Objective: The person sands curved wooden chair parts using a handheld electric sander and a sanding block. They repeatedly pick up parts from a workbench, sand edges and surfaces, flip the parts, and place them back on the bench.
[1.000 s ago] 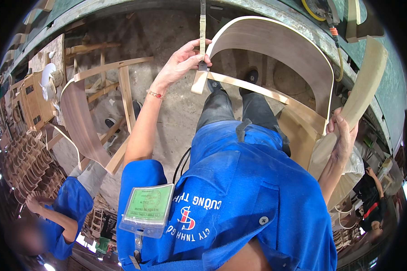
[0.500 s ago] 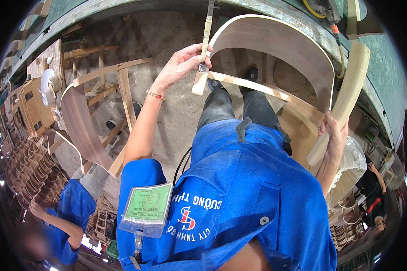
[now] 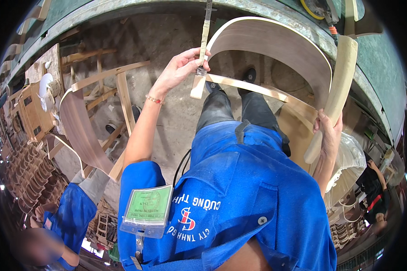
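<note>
- Bench [image 3: 376,67]: 1, green, along the top and right of the view.
- Other people: 2; a blue shirt [image 3: 77,210] at lower left, a dark shirt [image 3: 374,183] at far right.
- Frames: 2. The near frame [image 3: 276,45] lies between the person and the bench, its panel arching toward the bench; its rail slopes down to the right. The left frame [image 3: 80,119] stands well apart.
- Bar [image 3: 342,74]: 1, pale, curved, at the near frame's right end. Long axis: steep, upper right to lower left; upper end toward the bench. Compared with one second earlier, it stands steeper, upper end shifted left.
- Strip [image 3: 205,38]: 1, tape-wrapped, nearly vertical, upper end toward the bench.
- Hands: 2. Left hand [image 3: 182,67] pinches the strip's lower part; right hand [image 3: 329,132] grips the bar's lower half, farther left than before.
</note>
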Available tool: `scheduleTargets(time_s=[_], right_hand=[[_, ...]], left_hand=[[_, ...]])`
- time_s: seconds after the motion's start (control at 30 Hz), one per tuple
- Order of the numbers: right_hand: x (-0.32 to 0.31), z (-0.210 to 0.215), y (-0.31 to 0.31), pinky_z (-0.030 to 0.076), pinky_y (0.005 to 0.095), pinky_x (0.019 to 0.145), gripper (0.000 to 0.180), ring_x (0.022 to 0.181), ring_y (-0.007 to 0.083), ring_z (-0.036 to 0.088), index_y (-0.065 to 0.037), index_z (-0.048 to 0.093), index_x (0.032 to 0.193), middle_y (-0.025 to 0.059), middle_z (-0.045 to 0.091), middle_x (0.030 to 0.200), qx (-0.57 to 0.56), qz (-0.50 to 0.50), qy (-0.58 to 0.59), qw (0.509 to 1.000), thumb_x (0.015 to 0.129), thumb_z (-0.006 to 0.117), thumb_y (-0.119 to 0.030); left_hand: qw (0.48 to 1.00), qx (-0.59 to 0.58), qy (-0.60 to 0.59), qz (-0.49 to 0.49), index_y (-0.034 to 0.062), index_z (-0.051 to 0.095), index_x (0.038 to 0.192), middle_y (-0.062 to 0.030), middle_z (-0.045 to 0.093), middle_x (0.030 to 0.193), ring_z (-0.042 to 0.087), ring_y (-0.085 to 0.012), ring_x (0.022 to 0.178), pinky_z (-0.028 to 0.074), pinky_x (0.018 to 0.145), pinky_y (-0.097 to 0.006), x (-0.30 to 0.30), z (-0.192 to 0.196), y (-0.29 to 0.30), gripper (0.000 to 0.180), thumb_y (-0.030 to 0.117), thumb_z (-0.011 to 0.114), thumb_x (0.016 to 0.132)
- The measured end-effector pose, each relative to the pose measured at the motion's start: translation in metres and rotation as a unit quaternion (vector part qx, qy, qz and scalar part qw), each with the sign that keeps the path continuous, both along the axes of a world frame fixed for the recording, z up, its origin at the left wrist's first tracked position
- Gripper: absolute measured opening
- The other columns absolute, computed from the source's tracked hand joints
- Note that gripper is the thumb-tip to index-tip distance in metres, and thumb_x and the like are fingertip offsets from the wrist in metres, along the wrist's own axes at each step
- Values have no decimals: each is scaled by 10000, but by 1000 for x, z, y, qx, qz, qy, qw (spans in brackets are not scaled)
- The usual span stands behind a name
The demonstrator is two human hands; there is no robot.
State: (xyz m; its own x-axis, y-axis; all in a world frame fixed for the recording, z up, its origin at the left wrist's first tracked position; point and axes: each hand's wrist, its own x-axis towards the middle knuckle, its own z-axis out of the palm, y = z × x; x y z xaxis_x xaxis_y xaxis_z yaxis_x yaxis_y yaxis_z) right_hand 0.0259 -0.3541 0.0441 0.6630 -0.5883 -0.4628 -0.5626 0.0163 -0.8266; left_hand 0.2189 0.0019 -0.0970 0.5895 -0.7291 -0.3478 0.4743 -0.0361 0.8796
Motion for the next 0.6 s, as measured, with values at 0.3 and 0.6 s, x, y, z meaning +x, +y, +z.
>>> scheduleTargets(time_s=[0.3,0.6], right_hand=[[67,30,24,325,409,1112,705,1343,273,429,-152,389,1482,104,454,1467,-158,336,4,928,843,664,-262],[140,43,50,241,391,1156,747,1400,241,350,-167,428,1460,83,442,1481,-57,463,-39,884,810,718,-394]], left_hand=[[999,30,-23,21,69,556,1262,-2,638,985,588,-113,1001,455,914,-306,-9,5,1,351,285,544,986],[997,44,-37,44,23,582,1229,-27,646,938,607,-111,942,472,917,-280,-14,2,-1,284,152,513,987]])
